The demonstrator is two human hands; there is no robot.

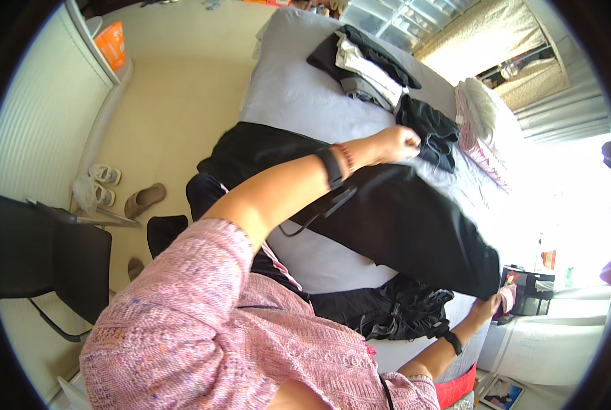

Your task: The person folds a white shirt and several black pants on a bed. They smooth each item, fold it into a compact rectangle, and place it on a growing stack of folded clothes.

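A large black garment (403, 220), perhaps trousers, stretches diagonally over the grey-sheeted bed (295, 66). My left hand (398, 143) is curled at its far edge, and the fabric rises to a corner there; the fingertips are blurred. At the near right corner, my right hand (486, 307) pinches the cloth. A dark band circles each wrist, and the left also wears a red bead bracelet. Under my forearms lies another black garment (398, 307) with a gathered waist. Beyond my left hand are crumpled black shorts (428, 130).
Folded black, white and grey clothes (367, 66) are stacked at the bed's far end. Pink and white bedding (482, 118) lies along the right side. A black chair (54, 256) and a brown slipper (145, 201) stand on the floor at left. Clear storage boxes (392, 20) are at the back.
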